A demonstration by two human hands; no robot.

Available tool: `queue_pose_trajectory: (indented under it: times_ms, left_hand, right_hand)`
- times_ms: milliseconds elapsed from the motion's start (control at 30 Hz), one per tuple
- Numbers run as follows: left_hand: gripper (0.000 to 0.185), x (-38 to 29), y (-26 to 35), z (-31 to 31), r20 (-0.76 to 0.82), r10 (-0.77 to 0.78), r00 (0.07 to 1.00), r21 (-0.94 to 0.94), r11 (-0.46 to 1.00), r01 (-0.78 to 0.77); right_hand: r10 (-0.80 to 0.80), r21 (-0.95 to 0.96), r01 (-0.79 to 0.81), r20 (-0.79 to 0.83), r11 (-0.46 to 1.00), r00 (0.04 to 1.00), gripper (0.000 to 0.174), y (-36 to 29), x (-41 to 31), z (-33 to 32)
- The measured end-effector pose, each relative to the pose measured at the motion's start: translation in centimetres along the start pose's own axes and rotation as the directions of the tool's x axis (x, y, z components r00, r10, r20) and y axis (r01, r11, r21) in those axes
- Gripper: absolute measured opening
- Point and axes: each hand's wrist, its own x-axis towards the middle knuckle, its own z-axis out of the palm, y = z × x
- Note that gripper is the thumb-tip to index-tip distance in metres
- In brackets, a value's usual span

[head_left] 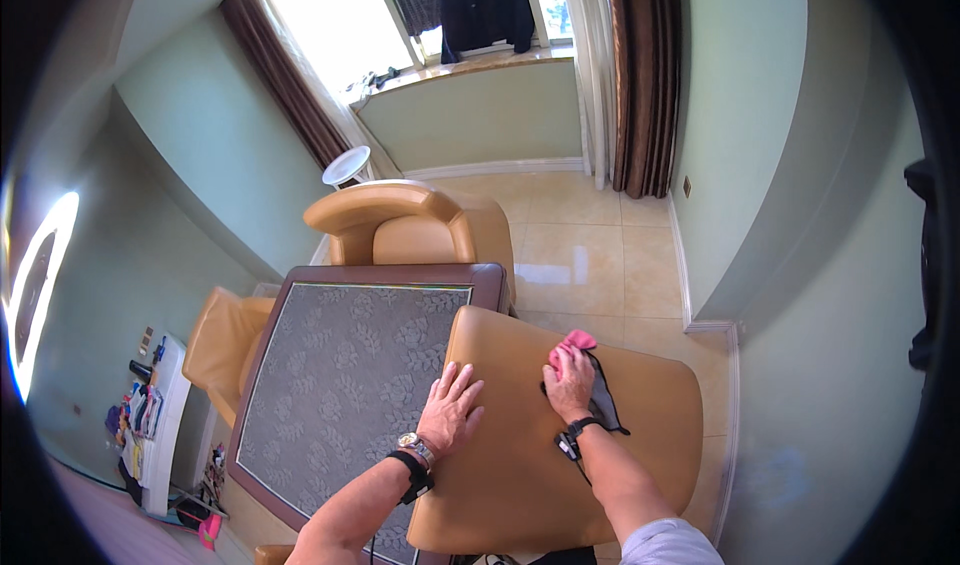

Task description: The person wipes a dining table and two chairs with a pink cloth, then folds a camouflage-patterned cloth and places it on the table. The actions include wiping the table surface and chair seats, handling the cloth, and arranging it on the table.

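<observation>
A large tan leather panel, perhaps a chair's back or seat (517, 460), lies below both hands, beside and partly over the right edge of a table with a dark wood rim and a grey patterned top (337, 385). My left hand (452, 407) rests flat on its left part, fingers spread, holding nothing; a wristwatch (415, 445) and a black strap are on that wrist. My right hand (571, 381) presses a pink and grey cloth (602, 400) against the leather. A black strap with a small device (568, 446) is on the right wrist.
A tan leather armchair (412, 238) stands beyond the table, another (206, 340) at its left. Farther off are a small round white stand (347, 166), curtains (645, 77) and a window sill. A white shelf (169, 422) with folded items stands at the left wall. A wall runs along the right.
</observation>
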Motion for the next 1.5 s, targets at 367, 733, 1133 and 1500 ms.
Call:
queue_pose_trajectory:
  times_ms: [367, 733, 1133, 1500]
  left_hand:
    - [0.048, 0.3, -0.9, 1.4, -0.101, 0.048, 0.994, -0.054, 0.997, -0.053]
    - [0.056, -6.3, 0.9, 1.5, -0.028, 0.157, 0.987, 0.024, 0.987, -0.157]
    - [0.067, -22.8, 6.5, 2.6, -0.063, 0.344, 0.937, 0.174, 0.928, -0.329]
    - [0.064, -12.0, 11.7, 9.3, 0.190, 0.277, 0.942, 0.138, 0.942, -0.305]
  right_hand:
    - [0.216, -0.097, -0.217, -0.019, 0.971, 0.976, 0.042, -3.0, -7.4, -2.7]
    - [-0.133, 0.266, 0.134, -0.022, 0.955, 0.991, 0.048, -17.6, -15.7, -5.8]
    - [-0.172, 0.135, 0.159, 0.097, 0.978, 0.980, 0.048, -19.7, -29.3, -13.2]
    - [-0.029, 0.044, 0.024, 0.120, 0.999, 0.992, 0.046, -7.9, -25.5, -12.1]
